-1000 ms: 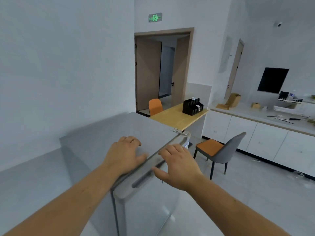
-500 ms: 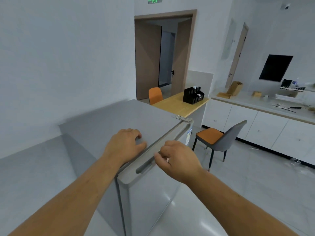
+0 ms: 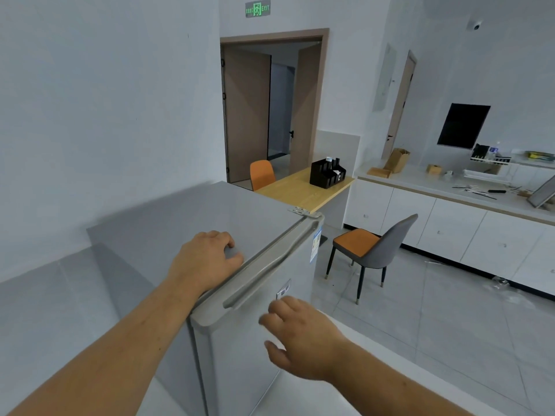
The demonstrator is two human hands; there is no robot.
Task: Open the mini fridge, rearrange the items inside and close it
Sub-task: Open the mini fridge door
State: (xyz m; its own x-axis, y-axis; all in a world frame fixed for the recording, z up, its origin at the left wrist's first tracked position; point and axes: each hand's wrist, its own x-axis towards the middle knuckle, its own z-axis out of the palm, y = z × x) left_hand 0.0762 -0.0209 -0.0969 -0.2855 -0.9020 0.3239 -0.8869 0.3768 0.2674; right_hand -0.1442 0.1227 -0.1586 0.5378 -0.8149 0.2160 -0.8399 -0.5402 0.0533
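In the head view, the mini fridge [image 3: 240,250] is seen shut, against the wall. The left hand [image 3: 204,259] is pressed flat on its top; the right hand [image 3: 300,334] hovers loosely spread, empty, below the recessed door handle [image 3: 258,283]. Opening is judged pending — the handle must be hooked and pulled.

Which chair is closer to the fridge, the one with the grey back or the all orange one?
The chair with the grey back and orange seat, standing on the floor beside the fridge, looks closer. The all-orange chair sits farther back, behind the wooden table.
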